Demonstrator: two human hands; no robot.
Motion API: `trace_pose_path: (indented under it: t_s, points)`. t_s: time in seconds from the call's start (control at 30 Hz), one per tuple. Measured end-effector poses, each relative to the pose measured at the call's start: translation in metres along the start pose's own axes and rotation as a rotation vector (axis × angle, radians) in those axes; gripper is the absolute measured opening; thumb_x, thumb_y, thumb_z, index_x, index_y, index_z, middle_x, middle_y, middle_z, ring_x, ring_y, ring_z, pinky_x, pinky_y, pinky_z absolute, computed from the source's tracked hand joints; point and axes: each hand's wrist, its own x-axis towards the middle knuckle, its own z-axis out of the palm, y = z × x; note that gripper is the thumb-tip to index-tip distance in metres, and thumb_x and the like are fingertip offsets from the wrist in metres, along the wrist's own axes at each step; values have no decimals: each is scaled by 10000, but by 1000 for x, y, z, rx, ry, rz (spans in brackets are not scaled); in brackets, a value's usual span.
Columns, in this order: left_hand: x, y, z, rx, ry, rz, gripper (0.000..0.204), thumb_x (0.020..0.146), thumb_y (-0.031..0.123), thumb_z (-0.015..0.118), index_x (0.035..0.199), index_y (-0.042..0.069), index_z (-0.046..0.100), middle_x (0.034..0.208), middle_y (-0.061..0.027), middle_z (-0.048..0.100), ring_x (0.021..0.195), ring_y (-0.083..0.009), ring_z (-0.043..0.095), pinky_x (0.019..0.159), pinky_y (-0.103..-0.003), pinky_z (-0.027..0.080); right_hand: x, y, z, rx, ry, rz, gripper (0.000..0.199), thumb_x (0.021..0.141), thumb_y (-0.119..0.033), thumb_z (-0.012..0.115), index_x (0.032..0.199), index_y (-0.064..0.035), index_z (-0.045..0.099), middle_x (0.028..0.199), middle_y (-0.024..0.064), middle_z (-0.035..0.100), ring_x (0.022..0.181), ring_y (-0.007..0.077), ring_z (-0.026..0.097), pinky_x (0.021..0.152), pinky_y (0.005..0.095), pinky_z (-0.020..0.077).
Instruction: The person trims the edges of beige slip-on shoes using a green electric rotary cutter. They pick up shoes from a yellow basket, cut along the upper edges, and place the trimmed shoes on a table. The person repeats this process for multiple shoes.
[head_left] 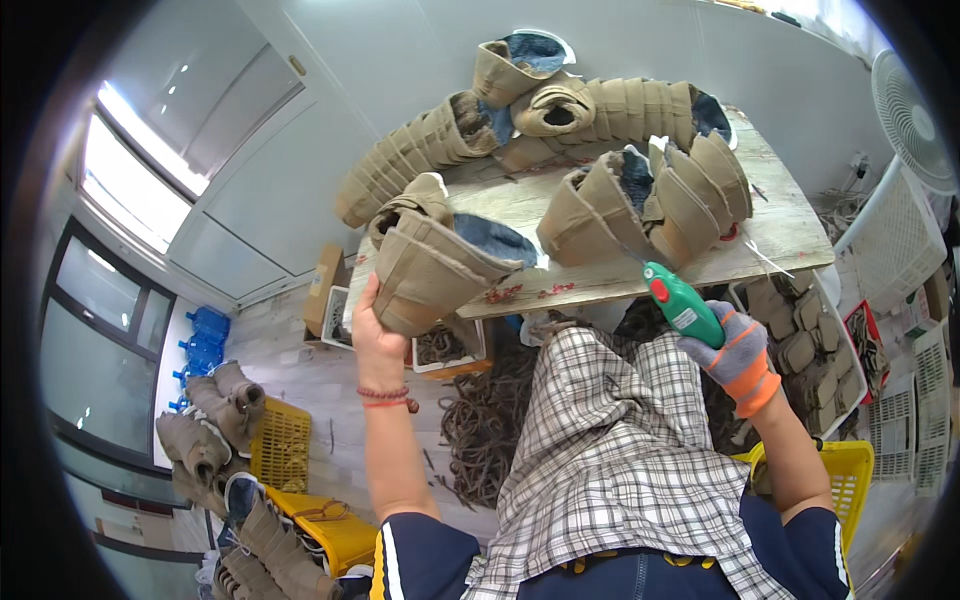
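Left fingers hidden behind a tan boot (432, 268), thumb pressed along its side; left hand (375, 335) bare, red cord at the wrist, gripping the boot at the near table (790, 235) edge. Right fingers curled tight round a green tool (682, 303), tip aimed up toward a boot stack (645, 205); right hand (738, 358) in a grey and orange glove. More nested boots (600, 110) across the tabletop. Checked apron (610, 440) below. Yellow crate (280, 445) lower left, fan (915, 110) at right.
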Motion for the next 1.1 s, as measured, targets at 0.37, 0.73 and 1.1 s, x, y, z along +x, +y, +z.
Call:
trace_pose_path:
  t_s: [0.37, 0.73, 1.1]
  points:
    - [-87, 17, -7, -198, 174, 40, 340, 965, 171, 421, 1239, -11, 509, 1249, -188, 553, 1143, -329, 537, 976, -494, 427, 28, -30, 29, -115, 107, -524, 518, 582, -459, 822, 869, -88, 603, 655, 82, 582, 569, 300, 567, 518, 378, 460]
    - [-90, -8, -9, -224, 104, -96, 326, 956, 176, 452, 1200, -27, 528, 1192, -201, 587, 1086, -339, 575, 947, -497, 458, 21, -25, 27, -197, 84, -587, 550, 581, -470, 815, 886, -65, 601, 646, 83, 578, 568, 287, 569, 515, 370, 461]
    - [-105, -25, 9, -220, 144, -60, 311, 954, 173, 466, 1186, -26, 528, 1187, -196, 589, 1072, -333, 581, 933, -491, 469, 20, -40, 28, -18, 24, -593, 546, 573, -427, 836, 909, -60, 611, 672, 104, 607, 593, 303, 592, 532, 375, 479]
